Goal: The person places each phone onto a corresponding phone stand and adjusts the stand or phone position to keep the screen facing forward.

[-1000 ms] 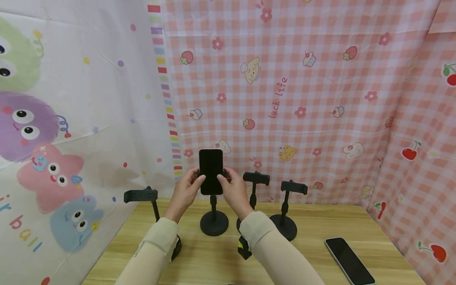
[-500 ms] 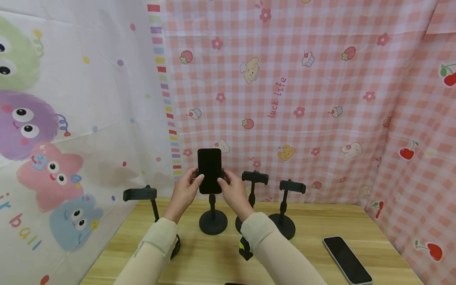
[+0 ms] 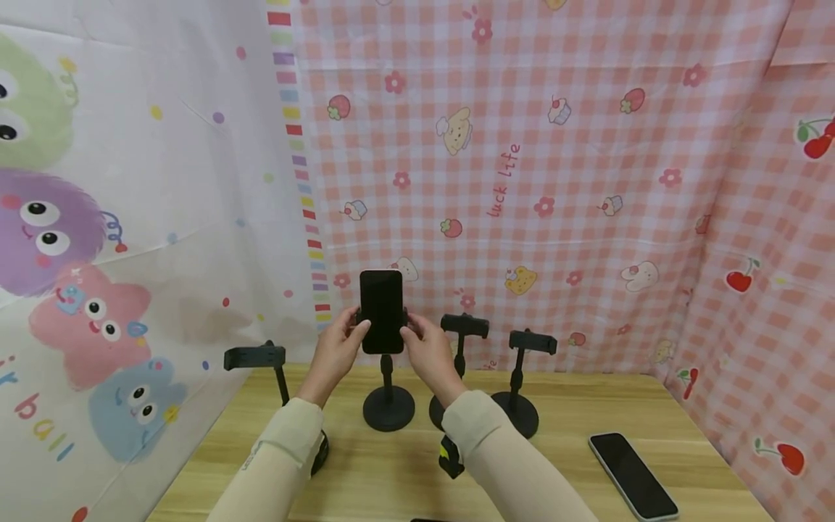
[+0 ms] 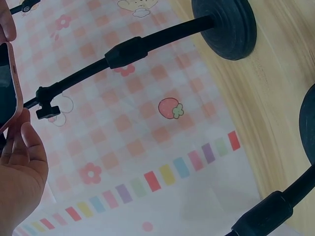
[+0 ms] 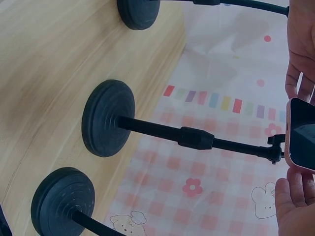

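Observation:
A smartphone [image 3: 381, 312] with a dark screen stands upright at the top of a black phone stand [image 3: 388, 408]. My left hand [image 3: 335, 355] holds its left side, thumb along the front edge and fingers reaching behind. On the opposite side my right hand [image 3: 432, 355] grips it the same way. The holder clamp is mostly hidden behind the phone and fingers. In the right wrist view, the phone's pink edge [image 5: 289, 142] sits against the stand's joint [image 5: 275, 147], with my right fingers [image 5: 295, 184] at that edge.
Another black stand [image 3: 256, 357] is at the left, partly behind my left arm. Two more stands, one with its holder [image 3: 464, 325] near my right hand and one farther right [image 3: 533, 342], are on the wooden table [image 3: 554, 478]. A second phone [image 3: 633, 475] lies at the right.
The head view has shifted slightly, and a dark edge shows at the bottom. Both hands stay on the phone with almost no movement.

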Tool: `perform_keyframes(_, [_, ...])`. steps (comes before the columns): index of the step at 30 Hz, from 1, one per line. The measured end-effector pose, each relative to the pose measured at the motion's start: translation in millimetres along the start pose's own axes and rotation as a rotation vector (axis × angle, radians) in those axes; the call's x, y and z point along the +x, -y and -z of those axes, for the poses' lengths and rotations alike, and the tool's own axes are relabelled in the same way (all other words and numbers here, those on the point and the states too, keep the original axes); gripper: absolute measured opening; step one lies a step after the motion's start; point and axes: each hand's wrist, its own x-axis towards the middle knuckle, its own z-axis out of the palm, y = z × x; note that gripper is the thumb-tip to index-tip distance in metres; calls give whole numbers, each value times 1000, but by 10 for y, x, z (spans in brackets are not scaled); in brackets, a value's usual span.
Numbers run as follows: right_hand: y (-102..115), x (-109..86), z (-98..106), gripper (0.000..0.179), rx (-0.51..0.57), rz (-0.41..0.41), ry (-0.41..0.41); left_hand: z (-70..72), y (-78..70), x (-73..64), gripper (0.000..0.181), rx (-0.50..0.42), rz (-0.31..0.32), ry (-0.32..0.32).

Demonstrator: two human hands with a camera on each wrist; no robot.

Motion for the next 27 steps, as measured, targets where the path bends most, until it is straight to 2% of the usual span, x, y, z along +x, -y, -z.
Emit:
perform_keyframes(4, [-4, -11, 15, 42, 5, -10, 3, -19, 3, -7, 50, 20, -45, -29])
perform_keyframes(7, [-11, -20, 25, 43, 3, -14, 10, -30, 8, -19, 50, 19, -54, -35])
perform_keyframes(18, [-68, -87, 43, 43, 16, 19, 33, -30, 85, -118, 44, -42, 68, 50])
perform_keyframes(23, [-117, -129, 71, 43, -2, 31, 32, -41, 133, -173, 48, -24, 75, 65])
perform_keyframes(27, [-178, -171, 116, 44, -4, 6, 20, -73, 175, -221, 51, -6, 85, 81])
